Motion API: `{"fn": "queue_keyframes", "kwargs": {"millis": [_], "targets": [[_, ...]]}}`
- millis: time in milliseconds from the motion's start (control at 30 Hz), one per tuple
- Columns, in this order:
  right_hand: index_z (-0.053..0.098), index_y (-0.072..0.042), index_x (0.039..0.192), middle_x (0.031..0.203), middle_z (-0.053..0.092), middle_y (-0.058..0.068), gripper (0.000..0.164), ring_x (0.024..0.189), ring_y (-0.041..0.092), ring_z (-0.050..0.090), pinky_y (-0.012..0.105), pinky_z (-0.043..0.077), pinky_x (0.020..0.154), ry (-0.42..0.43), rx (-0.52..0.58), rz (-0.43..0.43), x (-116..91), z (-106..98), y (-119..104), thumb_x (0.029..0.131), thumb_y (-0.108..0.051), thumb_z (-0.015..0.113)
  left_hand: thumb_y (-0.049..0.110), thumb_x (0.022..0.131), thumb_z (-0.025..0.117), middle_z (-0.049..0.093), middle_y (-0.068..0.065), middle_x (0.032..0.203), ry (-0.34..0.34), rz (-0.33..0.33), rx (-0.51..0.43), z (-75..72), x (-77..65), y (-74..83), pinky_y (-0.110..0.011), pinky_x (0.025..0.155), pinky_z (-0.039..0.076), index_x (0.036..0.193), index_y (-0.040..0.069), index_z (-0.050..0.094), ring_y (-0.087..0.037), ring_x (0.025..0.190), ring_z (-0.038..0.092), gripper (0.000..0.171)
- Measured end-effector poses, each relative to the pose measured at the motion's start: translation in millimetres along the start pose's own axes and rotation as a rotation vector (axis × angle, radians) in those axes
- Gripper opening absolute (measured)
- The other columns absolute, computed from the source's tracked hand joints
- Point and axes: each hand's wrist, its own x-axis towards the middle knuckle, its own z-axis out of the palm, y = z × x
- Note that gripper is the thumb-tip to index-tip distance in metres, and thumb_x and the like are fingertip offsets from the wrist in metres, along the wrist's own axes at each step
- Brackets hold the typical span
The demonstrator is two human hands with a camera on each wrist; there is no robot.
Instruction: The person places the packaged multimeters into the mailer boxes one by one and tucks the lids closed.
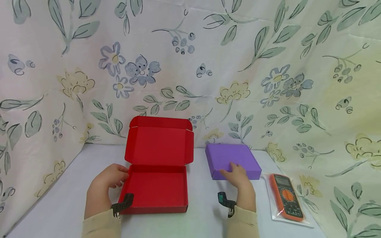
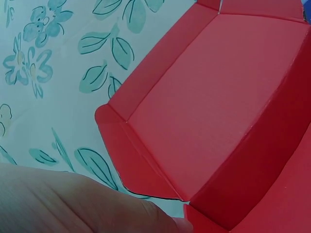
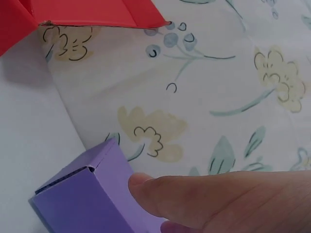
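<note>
In the head view a red cardboard box (image 1: 157, 188) lies with its lid (image 1: 159, 145) raised, and its inside shows bare. My left hand (image 1: 108, 178) is at the outside of its left wall, fingers bent and fingertips right at the wall near the hinge. The left wrist view shows a fingertip (image 2: 182, 224) at the corner beneath the raised lid's side flap (image 2: 141, 160). To the right lies a closed purple box (image 1: 229, 155). Over its front edge my right hand (image 1: 238, 175) is spread, its fingers and thumb (image 3: 150, 189) loosely extended over the box.
An orange multimeter (image 1: 287, 196) in a clear plastic bag (image 1: 275, 211) lies at the right of the white table (image 1: 202, 205). Behind the boxes hangs a flowered cloth (image 1: 184, 86), which also runs down both sides.
</note>
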Motion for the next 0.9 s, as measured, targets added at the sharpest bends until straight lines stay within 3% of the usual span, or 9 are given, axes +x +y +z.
{"fn": "queue_keyframes", "kwargs": {"millis": [900], "targets": [[0.030,0.010,0.155,0.157,0.018,0.042,0.079,0.144,0.063,0.013,0.076,0.022,0.109,0.000,0.021,0.071,-7,-15,11,0.102,-0.042,0.058,0.014,0.097,0.063,0.067,-0.018,0.105,-0.007,-0.023,-0.005,-0.4,5.0,-2.6,-0.048,0.077,0.057,0.132,-0.011,0.055,-0.031,0.088,0.063,0.044]]}}
